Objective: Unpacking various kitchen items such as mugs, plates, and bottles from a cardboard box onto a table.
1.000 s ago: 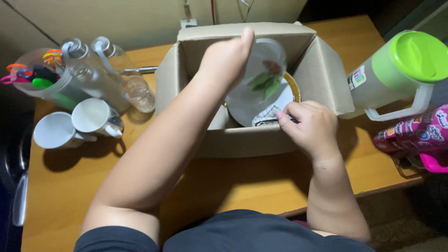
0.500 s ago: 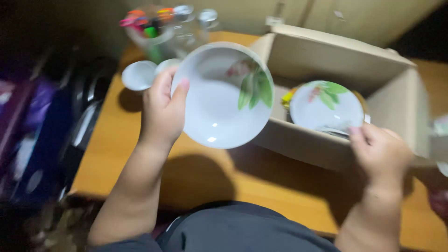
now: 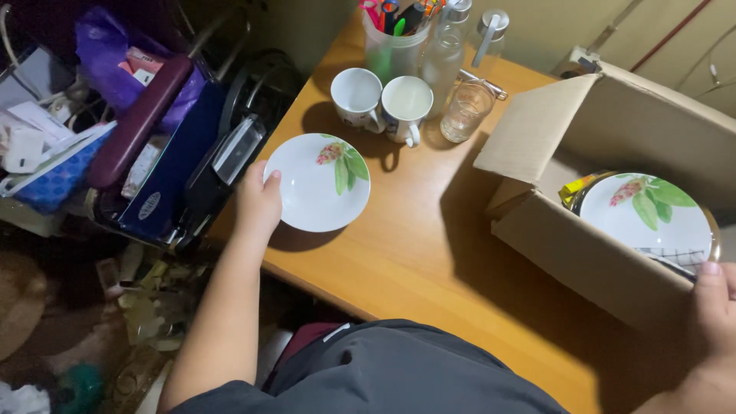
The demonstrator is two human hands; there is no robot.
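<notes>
Head view: my left hand [image 3: 257,201] grips the rim of a white floral plate [image 3: 317,182], thumb on top, fingers closed beneath. Half a second ago I held this plate raised and tilted beside the cardboard box [image 3: 606,207]; it now sits low and level over the desk [image 3: 429,238] corner, near two white mugs [image 3: 382,103] (contact with the desk cannot be confirmed). My right hand [image 3: 713,307] rests at the box's near wall, fingers curled; I cannot tell whether it holds anything. A second floral plate [image 3: 652,211] remains inside the box.
</notes>
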